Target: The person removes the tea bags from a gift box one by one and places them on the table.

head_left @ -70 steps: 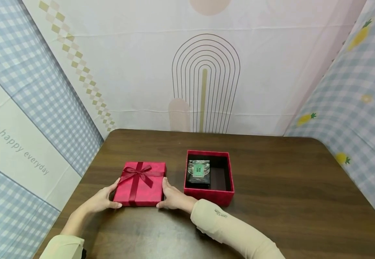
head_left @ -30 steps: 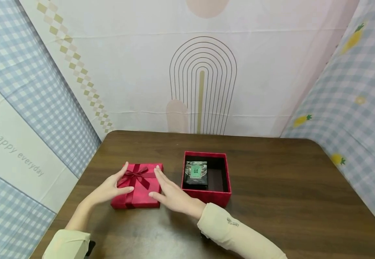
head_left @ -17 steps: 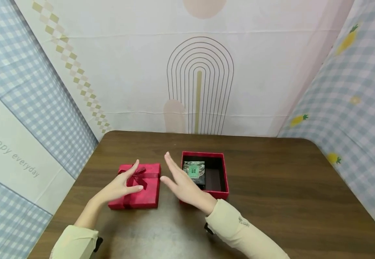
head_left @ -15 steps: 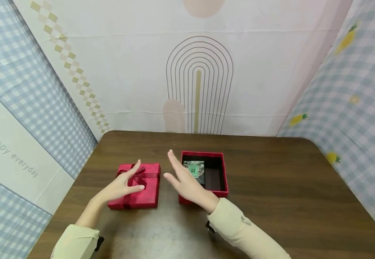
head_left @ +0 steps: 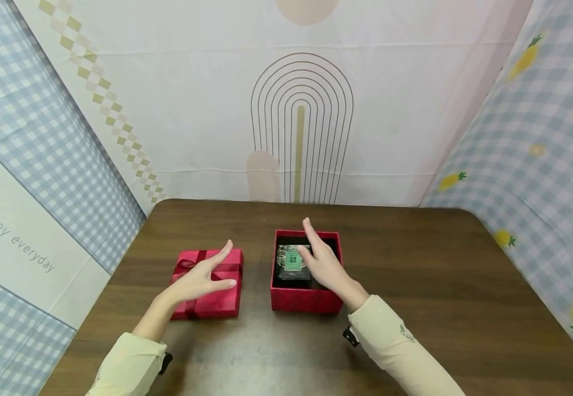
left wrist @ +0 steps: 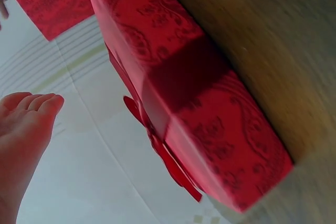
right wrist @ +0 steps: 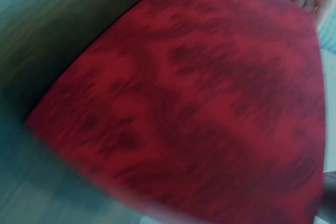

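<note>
A red gift-box lid (head_left: 224, 300) with a dark red ribbon bow lies on the table at left. My left hand (head_left: 197, 281) hovers over it, fingers extended and thumb apart, holding nothing. In the left wrist view, that hand (left wrist: 26, 124) is apart from the patterned side of the lid (left wrist: 220, 124). To the right stands the uncovered red box (head_left: 306, 301), dark inside. A black packet with a green label (head_left: 293, 261) sits in its left half. Above the box's right half is my right hand (head_left: 327, 268), fingers straight, covering part of the interior. The box wall (right wrist: 173, 103) fills the right wrist view, blurred.
Both boxes' parts stand on a brown wooden table (head_left: 415, 275) with rounded back corners. A white printed cloth (head_left: 207, 110) hangs behind it. Blue checked cloths hang at the left side (head_left: 59, 137) and the right side (head_left: 509, 165).
Both hands have let go of the lid, which stays on the table. The right hand has moved right to above the open box; the left hand has risen and shifted right over the lid.
</note>
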Motion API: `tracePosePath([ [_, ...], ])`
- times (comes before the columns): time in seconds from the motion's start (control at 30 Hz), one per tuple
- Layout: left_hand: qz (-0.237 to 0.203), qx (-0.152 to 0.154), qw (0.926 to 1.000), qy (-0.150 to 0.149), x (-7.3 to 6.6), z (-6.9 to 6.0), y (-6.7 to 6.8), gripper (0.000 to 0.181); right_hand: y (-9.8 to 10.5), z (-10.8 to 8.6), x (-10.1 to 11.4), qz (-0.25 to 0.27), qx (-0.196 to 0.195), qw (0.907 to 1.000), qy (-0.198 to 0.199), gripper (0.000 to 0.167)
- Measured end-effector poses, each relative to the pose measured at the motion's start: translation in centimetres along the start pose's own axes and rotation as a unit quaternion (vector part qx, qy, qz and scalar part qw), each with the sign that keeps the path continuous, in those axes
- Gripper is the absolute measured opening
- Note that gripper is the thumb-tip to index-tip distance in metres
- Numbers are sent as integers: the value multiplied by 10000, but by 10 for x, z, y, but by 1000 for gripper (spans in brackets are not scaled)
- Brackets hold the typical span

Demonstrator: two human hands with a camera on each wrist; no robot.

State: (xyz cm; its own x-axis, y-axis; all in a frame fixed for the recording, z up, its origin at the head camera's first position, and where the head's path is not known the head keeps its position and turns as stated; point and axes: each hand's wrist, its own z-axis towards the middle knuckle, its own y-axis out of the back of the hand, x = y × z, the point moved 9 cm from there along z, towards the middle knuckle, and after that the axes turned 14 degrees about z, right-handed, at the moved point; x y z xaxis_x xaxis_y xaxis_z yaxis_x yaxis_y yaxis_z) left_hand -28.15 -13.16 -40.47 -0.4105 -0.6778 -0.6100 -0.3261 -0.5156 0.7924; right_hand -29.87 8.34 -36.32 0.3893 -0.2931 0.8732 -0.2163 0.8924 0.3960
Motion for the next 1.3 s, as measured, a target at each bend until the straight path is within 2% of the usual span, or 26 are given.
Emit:
tracePosePath([
  [0.17,-41,80,9999,-110,-9,11,-5,86,7,-2,-21,-240,139,9992,-293,56],
  [0.43,189,285,9977,-592,-31,32,-24,85,-7,-3,-51,-451,544,9915,-1088,53],
  [0.7,248,459,9968,-608,-37,50,-44,84,-19,-5,-65,-1455,834,9743,-1503,52],
  [0.87,226,498,9961,-695,-43,57,-53,85,-22,-6,-74,-1642,997,9629,-1896,50],
  [1.0,217,442,9966,-656,-45,59,-56,87,-25,-6,-77,-1655,1166,9585,-2006,49],
  [1.3,252,350,9971,-620,-43,61,-57,88,-27,-6,-73,-1583,1292,9614,-1840,48],
])
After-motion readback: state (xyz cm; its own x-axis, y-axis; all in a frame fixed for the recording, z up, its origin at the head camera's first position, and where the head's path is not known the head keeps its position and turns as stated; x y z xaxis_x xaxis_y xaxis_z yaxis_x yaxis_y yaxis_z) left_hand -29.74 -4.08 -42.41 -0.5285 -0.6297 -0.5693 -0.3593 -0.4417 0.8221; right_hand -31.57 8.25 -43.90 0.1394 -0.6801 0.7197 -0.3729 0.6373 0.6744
